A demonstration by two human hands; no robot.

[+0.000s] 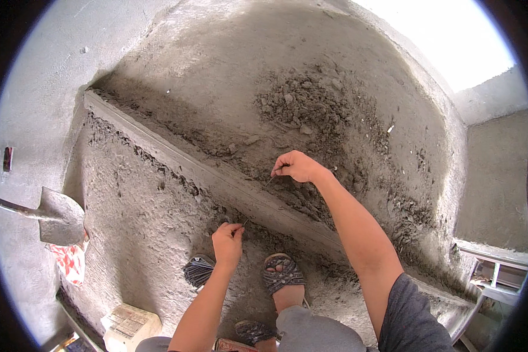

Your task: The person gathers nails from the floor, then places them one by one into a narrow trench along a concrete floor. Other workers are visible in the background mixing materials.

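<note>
Both my hands hover about a long, mortar-smeared straight board point(217, 175) that lies slantwise across the rough floor. My left hand point(227, 245) is on its near side, thumb and fingertips pinched on a short, thin wire-like piece point(246, 221). Over the far side of the board, my right hand point(296, 166) pinches another thin piece point(269, 181), pointing down toward the board's edge. Both pieces are too small to name surely. Beyond the right hand lies a heap of crumbly grey mortar point(305, 102), with loose lumps trailing along the board.
A shovel point(63, 218) leans at the left wall above a red-and-white bag point(70, 262). A whitish plastic container point(132, 324) stands lower left. Near my patterned slipper point(283, 274) lies a dark striped item point(199, 271). A metal frame point(496, 273) stands at the right.
</note>
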